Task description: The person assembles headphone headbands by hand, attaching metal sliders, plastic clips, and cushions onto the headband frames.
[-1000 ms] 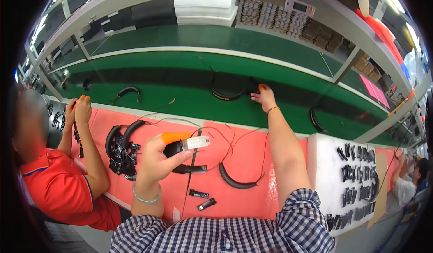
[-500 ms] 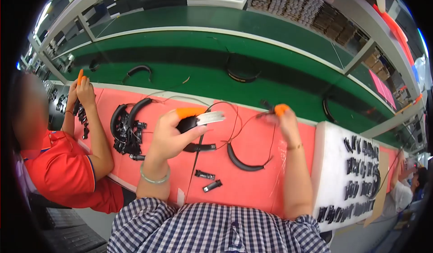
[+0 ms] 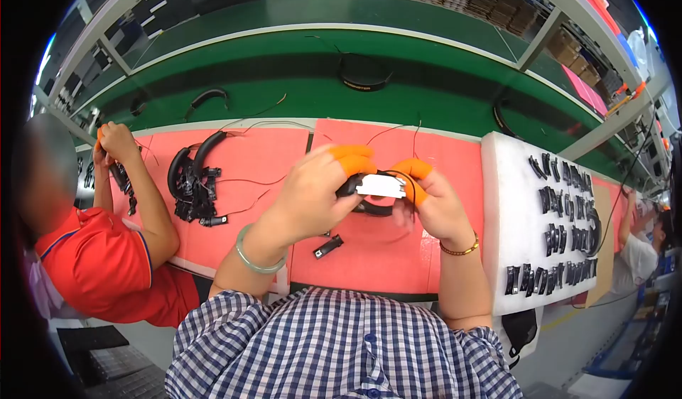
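My left hand (image 3: 309, 189) wears orange finger covers and is closed on a black headphone part with a bright silver-white metal plate (image 3: 382, 186). At the plate's right end, my right hand (image 3: 439, 203), also with orange-covered fingers, pinches a thin black wire (image 3: 410, 186). Its lower fingers are blurred. Below and behind the hands, a curved black headphone headband (image 3: 374, 208) is partly hidden. A small black slider piece (image 3: 328, 247) lies on the pink mat (image 3: 369, 264), below my left hand.
To the left, black headbands (image 3: 206, 156) lie with a heap of small black parts (image 3: 195, 200). A white foam board (image 3: 501, 243) on the right carries rows of black pieces. A green conveyor belt (image 3: 270, 72) runs behind. A co-worker in red (image 3: 99, 257) works at the left.
My right hand has come left and in to the metal plate, bringing the wire. My left hand has moved right with its part. The view has shifted slightly.
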`<action>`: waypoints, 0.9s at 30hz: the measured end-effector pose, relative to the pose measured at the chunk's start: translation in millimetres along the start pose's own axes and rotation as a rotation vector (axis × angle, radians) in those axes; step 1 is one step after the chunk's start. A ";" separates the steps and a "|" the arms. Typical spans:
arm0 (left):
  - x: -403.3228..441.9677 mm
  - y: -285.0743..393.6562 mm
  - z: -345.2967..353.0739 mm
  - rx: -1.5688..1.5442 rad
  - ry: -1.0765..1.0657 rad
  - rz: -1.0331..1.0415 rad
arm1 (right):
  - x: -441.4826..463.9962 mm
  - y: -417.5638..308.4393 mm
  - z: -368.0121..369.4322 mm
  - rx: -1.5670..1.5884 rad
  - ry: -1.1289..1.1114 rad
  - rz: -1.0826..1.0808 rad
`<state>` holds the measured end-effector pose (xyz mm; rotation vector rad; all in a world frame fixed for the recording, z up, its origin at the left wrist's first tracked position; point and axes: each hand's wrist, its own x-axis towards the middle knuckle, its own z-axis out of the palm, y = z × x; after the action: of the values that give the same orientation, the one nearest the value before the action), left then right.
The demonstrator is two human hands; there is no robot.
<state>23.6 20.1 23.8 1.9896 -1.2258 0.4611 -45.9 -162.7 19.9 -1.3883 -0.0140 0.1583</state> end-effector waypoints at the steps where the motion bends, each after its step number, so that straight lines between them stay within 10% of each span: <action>1: -3.6 3.0 -0.1 -0.044 -0.082 -0.080 | -1.7 2.0 -1.8 0.048 -0.010 0.033; 15: -14.4 10.5 7.5 -0.781 -0.022 -0.596 | -19.0 7.1 -2.9 -0.762 0.263 -0.441; 25: -17.0 10.9 15.2 -0.828 0.041 -0.534 | -18.6 18.6 10.7 -0.276 0.176 -0.395; 27: -16.5 13.0 11.9 -1.078 0.020 -0.635 | -17.8 17.8 8.6 -0.943 0.201 -0.787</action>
<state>3.4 17.8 10.7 1.2717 -0.5336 -0.4332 -66.2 -153.3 5.5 -2.2141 -0.5160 -0.7343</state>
